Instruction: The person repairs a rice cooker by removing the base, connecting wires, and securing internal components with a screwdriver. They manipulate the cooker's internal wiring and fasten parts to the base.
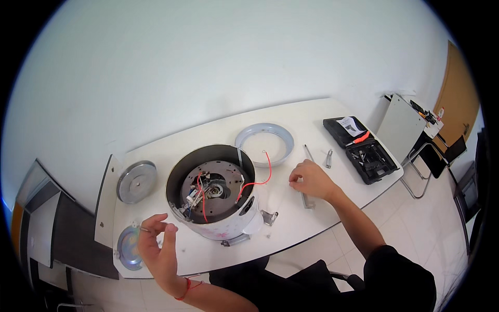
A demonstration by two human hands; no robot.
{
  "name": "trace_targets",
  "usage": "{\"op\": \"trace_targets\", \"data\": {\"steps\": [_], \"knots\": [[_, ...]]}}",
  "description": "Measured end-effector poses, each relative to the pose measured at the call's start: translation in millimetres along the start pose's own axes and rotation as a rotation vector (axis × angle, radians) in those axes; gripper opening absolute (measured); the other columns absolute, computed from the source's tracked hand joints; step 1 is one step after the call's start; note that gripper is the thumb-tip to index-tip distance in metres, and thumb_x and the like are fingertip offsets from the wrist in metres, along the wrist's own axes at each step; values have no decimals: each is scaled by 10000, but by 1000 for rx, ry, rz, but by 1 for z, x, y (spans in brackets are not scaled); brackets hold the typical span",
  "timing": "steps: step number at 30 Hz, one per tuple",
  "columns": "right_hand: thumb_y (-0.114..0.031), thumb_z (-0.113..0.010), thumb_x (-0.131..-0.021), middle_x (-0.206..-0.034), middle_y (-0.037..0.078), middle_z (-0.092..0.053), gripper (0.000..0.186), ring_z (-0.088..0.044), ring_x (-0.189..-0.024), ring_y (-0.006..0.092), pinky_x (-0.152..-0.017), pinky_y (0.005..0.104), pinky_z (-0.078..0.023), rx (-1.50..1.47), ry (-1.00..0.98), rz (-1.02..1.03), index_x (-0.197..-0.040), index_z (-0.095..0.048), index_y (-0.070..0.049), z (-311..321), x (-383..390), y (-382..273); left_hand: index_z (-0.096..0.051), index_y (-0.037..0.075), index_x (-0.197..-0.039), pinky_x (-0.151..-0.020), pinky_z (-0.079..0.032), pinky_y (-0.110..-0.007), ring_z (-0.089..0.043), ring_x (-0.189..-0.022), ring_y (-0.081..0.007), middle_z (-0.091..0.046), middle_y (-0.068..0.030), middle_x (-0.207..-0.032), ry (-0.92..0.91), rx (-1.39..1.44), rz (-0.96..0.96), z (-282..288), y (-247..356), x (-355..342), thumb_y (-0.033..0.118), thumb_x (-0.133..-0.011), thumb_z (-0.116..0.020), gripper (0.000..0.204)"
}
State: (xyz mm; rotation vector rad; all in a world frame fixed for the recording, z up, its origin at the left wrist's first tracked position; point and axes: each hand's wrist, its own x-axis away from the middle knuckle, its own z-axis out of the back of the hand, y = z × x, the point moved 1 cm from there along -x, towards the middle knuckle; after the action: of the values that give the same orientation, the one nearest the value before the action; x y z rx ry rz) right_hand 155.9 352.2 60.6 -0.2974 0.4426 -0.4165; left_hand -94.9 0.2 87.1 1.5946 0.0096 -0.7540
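An opened rice cooker body [218, 229], white with pink flowers, stands upright on the table. Its inside shows a round metal plate [224, 170] with wires and small parts, and a red wire [263, 182] loops out over the right rim. My left hand [160, 252] hovers at the cooker's lower left, thumb apart from the bent fingers, with nothing seen between them. To the right of the cooker, my right hand [313, 180] has thumb and fingertips pinched together; anything in them is hidden. Under it lies a metal bracket [307, 202], and a thin screwdriver [308, 151] is just beyond.
A pale blue ring [287, 136] lies behind the cooker. At left are a round metal lid [136, 182] and a shiny metal disc [128, 248]. An open black tool case [370, 159] rests at the right, near a small metal clip [329, 158]. The wall [208, 67] borders the table's far side.
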Motion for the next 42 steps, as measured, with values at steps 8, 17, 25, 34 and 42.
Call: {"op": "trace_targets", "data": {"steps": [8, 17, 25, 34, 42], "knots": [[-302, -766, -833, -785, 98, -704, 270, -680, -778, 306, -743, 435, -544, 85, -7, -352, -926, -734, -50, 11, 35, -28, -696, 16, -1116, -802, -498, -273, -627, -810, -124, -709, -54, -891, 14, -27, -21, 17, 10, 11, 36, -933, -712, 185], [-181, -727, -825, -828, 133, -756, 149, -729, -799, 331, -755, 429, -579, 111, 62, -314, -845, -763, -38, 5, 37, -29, -698, -21, -1102, -759, -502, -254, -659, -797, -117, -714, -63, -870, -444, -13, -87, -9, 43, 15, 46, -947, -710, 169], [-93, -742, -904, -737, 23, -700, 96, -622, -688, 76, -642, 241, -489, -553, 41, -93, -920, -739, 2, 79, -9, -143, -741, -13, -1106, -713, -485, -268, -636, -746, -139, -728, -104, -914, -185, 133, -228, -36, 67, 15, -20, -878, -712, 230], [-69, -754, -923, -752, -23, -664, 79, -554, -679, 36, -603, 225, -435, -799, -361, 315, -977, -731, -17, 68, -82, -232, -733, -66, -1157, -725, -543, -231, -700, -871, -136, -738, -104, -973, 2, 425, -209, -52, 44, 7, 22, -985, -709, 194], [4, -752, -915, -772, -17, -639, 119, -562, -709, 48, -633, 226, -428, -889, -446, 367, -1006, -679, -16, 40, -97, -248, -766, -17, -1115, -740, -489, -245, -634, -805, -111, -752, -85, -973, 3, 530, -143, -36, 30, 2, -24, -925, -758, 190]]}}
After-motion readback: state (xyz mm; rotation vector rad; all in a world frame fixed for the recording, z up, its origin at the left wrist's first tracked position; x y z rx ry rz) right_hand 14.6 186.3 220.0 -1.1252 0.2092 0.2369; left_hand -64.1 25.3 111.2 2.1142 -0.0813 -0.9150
